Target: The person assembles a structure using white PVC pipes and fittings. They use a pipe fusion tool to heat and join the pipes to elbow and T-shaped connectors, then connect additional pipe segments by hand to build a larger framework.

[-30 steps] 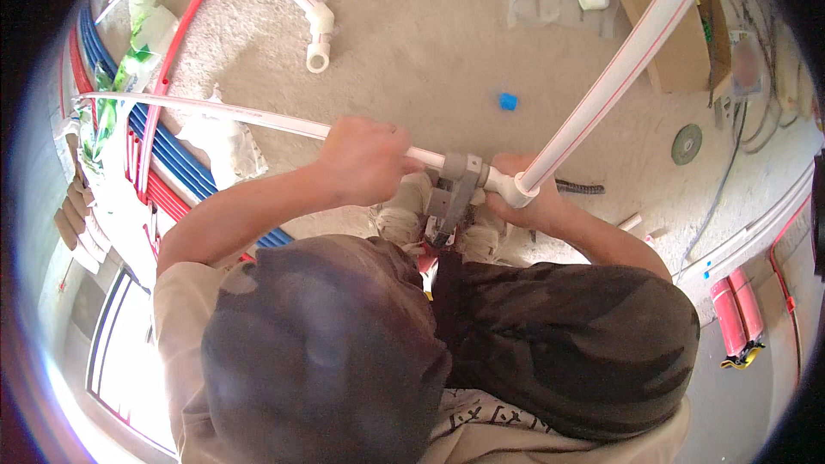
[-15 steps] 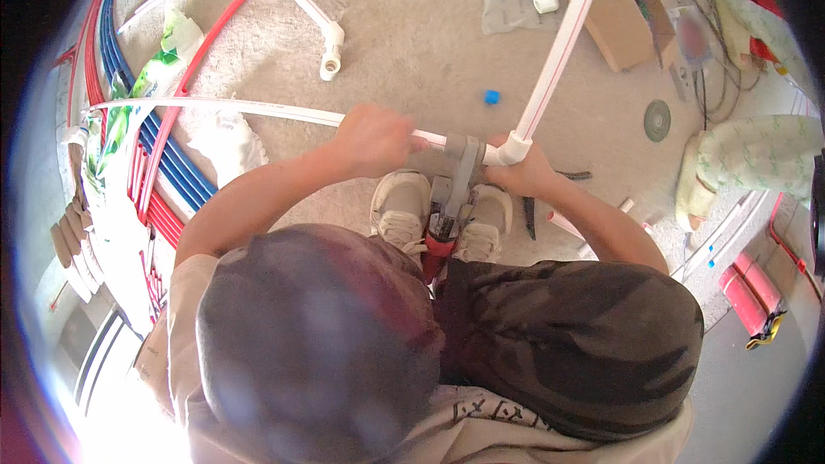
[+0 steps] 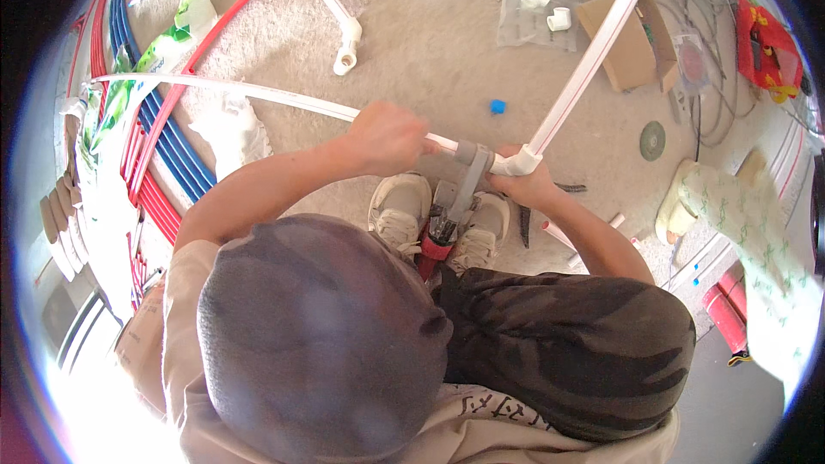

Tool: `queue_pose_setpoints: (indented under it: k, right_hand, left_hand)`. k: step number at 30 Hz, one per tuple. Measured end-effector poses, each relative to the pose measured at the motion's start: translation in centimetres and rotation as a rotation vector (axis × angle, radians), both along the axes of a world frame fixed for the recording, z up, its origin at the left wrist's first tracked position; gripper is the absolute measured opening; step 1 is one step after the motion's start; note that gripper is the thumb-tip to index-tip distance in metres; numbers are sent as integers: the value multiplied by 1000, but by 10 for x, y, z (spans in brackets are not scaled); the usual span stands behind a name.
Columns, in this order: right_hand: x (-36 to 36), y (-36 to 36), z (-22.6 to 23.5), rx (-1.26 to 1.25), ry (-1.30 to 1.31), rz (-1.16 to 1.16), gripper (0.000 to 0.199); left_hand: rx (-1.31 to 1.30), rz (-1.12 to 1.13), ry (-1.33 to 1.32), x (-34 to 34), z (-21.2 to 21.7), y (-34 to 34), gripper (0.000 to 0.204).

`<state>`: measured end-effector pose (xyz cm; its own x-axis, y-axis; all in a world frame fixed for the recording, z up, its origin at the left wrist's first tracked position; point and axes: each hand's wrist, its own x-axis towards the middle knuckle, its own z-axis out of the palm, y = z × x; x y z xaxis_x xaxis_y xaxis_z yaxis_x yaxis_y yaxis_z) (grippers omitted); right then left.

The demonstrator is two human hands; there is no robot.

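Closed around a long white plastic pipe (image 3: 258,94) with a red stripe, my left hand (image 3: 388,139) grips it near its right end. That end meets the grey metal head of a pipe welding tool (image 3: 469,189), whose red body stands between my shoes. On the other side of the head, my right hand (image 3: 526,182) is wrapped round a white elbow fitting (image 3: 519,163), its fingers partly hidden. Another white pipe (image 3: 593,60) rises from that elbow toward the upper right. Whether the pipe end and the fitting sit fully on the head, I cannot tell.
White fittings (image 3: 559,19) lie on plastic sheeting beside an open cardboard box (image 3: 623,43). Blue pipes (image 3: 159,133) and red pipes run along the left. A blue cap (image 3: 498,106) and a grinding disc (image 3: 652,141) rest on the floor. A person's patterned trouser leg (image 3: 743,215) is at right.
My view has shifted slightly. At right, the other person's leg has moved nearer and lower, uncovering more of the red bag. My hands keep their hold on pipe and elbow at the tool.
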<state>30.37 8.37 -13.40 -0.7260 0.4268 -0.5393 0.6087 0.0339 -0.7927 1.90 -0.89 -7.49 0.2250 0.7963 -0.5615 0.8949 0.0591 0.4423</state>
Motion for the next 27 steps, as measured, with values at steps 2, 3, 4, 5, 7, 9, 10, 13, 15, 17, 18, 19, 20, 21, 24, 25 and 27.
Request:
queue_pose_setpoints:
  k: [2, 3, 4, 5, 7, 9, 10, 13, 15, 17, 18, 19, 20, 21, 24, 25, 27]
  right_hand:
    - [1, 1, 0, -62, 58, -38, 22]
    - [1, 1, 0, -43, 31, -19, 22]
    - [1, 1, -1, -28, 28, 0, 22]
    - [1, 2, -2, -2, 43, 20, 22]
    - [2, 0, -6, -7, 44, 0, 22]
    - [2, -1, -8, 20, 54, -17, 22]
    - [2, -2, -9, 40, 53, -25, 21]
    - [1, -2, -6, 49, 14, -1, 21]
    - [-1, -2, -1, 26, -9, 6, 21]
    - [-3, -1, 4, -1, -13, -8, 22]
    - [-4, 0, 6, -22, -13, -13, 22]
    - [-5, 1, 8, -46, -14, -15, 21]
    - [-5, 2, 9, -76, -2, -12, 21]
    - [-6, 2, 10, -58, -14, 7, 21]
    - [-4, 2, 7, -22, -16, 36, 21]
    - [-4, 2, 4, -13, -17, 23, 21]
    - [-2, 0, 0, 3, -17, 21, 21]
  left_hand:
    - [-2, 10, -13, -1, -1, 0, 43]
    - [-7, 4, -25, -1, -2, 1, 43]
    - [-8, 6, -25, -2, -2, 1, 43]
    - [-6, 2, -29, -2, -2, 2, 43]
    - [-11, -7, -30, -2, -2, 4, 43]
    - [-14, -22, -26, -2, -1, 5, 43]
    - [-24, -19, -22, -2, 0, 4, 44]
    - [-19, 2, -18, -2, 0, 3, 44]
    - [-17, 24, -22, -1, 0, 2, 45]
    - [-18, 19, -20, 0, -1, 1, 45]
    - [-9, 24, -17, 0, -2, 1, 46]
    - [-26, 19, -12, 1, -2, 1, 46]
    - [-32, 21, -5, 1, -2, 1, 46]
    - [-40, 18, 2, 1, -2, 0, 46]
    - [-54, 18, 10, 2, -2, 1, 45]
    - [-59, 17, 14, 2, -2, 2, 45]
    - [-55, 20, 10, 3, -3, 2, 45]
